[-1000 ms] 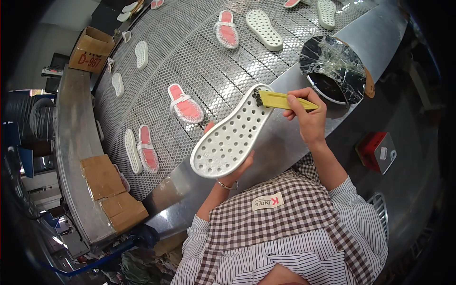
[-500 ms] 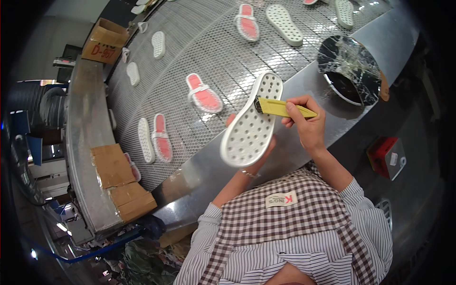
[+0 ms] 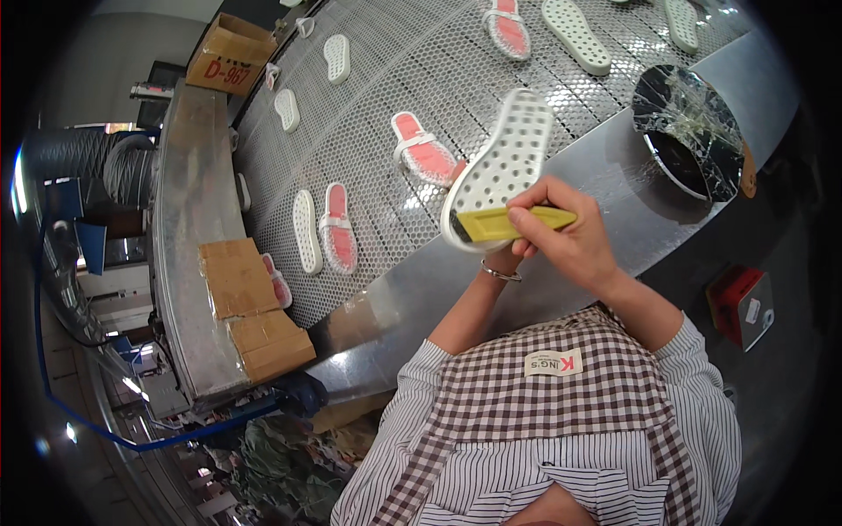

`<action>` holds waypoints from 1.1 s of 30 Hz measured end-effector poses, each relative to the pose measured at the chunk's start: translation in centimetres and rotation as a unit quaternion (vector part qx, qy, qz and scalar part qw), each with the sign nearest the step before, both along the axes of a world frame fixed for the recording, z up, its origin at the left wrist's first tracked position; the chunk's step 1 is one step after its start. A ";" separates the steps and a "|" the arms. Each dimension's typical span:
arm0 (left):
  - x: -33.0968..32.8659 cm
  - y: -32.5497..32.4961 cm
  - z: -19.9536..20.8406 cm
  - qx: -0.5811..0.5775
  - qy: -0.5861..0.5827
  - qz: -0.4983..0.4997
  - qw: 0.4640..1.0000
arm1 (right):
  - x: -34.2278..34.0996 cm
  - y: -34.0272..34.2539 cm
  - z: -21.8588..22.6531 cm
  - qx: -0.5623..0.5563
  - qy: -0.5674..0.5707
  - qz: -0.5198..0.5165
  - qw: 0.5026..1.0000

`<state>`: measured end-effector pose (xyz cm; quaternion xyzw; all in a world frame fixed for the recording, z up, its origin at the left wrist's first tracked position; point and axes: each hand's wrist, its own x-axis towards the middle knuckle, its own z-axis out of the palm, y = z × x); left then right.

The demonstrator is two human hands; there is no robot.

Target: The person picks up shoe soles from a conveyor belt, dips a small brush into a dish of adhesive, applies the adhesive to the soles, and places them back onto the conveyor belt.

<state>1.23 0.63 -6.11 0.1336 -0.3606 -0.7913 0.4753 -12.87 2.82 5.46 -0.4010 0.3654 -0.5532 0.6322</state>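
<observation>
A white shoe sole [image 3: 507, 145] with rows of small round hollows is tilted in front of me, over the near edge of the mesh surface. My left hand [image 3: 503, 260] grips it from beneath; one fingertip shows at its left edge and most of the hand is hidden behind it. Closed around a flat yellow-handled brush [image 3: 495, 223], my right hand [image 3: 574, 235] holds the dark bristle end against the sole's narrower, lower end. Just left of the sole, a pink-and-white sandal piece [image 3: 427, 156] lies on the mesh.
The wide metal mesh surface [image 3: 386, 232] carries several white soles and pink-topped sandal pieces. A dark round pot [image 3: 688, 131] streaked with clear strands stands on the metal ledge at right. Flattened cardboard [image 3: 235, 279] and a cardboard box [image 3: 230, 54] are at left.
The sole has been turned, its wide end now pointing away from me. The brush has moved from its upper middle to its lower end. The view has shifted, moving the surroundings rightward.
</observation>
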 end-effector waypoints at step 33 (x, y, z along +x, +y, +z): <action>5.7 -1.4 2.9 0.111 0.060 0.037 0.991 | -3.6 -1.3 2.6 -0.128 0.158 -0.090 0.975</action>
